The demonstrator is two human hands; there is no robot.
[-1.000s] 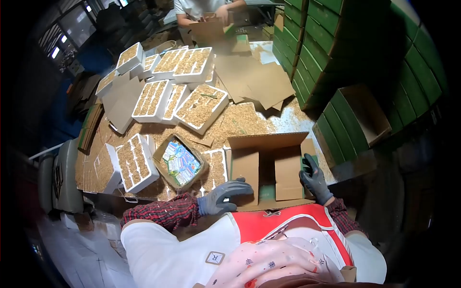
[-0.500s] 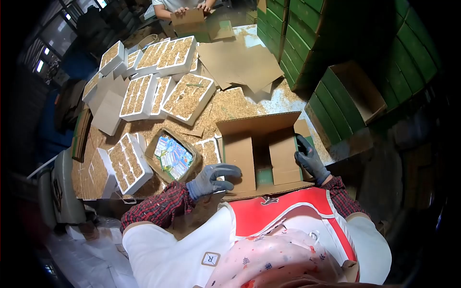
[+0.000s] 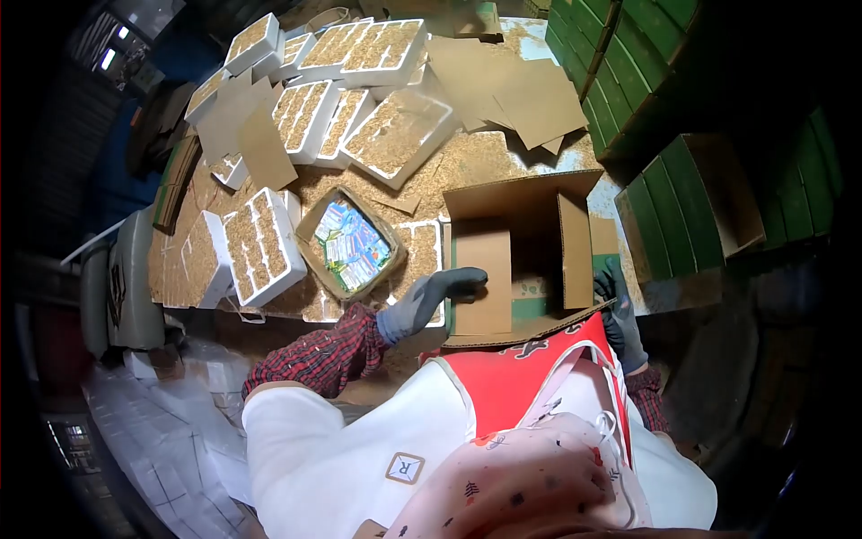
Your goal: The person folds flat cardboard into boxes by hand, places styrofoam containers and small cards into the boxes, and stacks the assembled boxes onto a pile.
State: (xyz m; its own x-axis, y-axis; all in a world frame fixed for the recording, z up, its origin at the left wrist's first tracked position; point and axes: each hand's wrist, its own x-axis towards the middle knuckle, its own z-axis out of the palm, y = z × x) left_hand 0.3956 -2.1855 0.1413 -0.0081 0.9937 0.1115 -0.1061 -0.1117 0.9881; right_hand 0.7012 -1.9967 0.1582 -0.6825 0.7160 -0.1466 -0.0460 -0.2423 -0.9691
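Note:
An open cardboard box [image 3: 536, 310] stands at the table's front edge, against my red and white apron. Its back flap is raised, its left flap [image 3: 481, 286] lies inward over the opening, and its right flap [image 3: 576, 251] is nearly upright. Across the box's left edge, my gloved left hand [image 3: 435, 301] rests with stretched fingers on the left flap, its thumb hidden. My gloved right hand [image 3: 621, 314] is at the box's right side, fingers spread and upright against the outside. Green print shows in the box's lower part.
Left of the box is a worn container [image 3: 314, 256] of colourful packets, with white trays [image 3: 260, 247] of brown grain-like material around it. Further back lie more trays [image 3: 382, 49] and flat cardboard sheets [image 3: 539, 99]. Green boxes [image 3: 669, 216] are stacked at the right.
The box's right flap has swung up from lying inward. My left hand has moved further over the left flap. The view has shifted, and the person at the back is out of sight.

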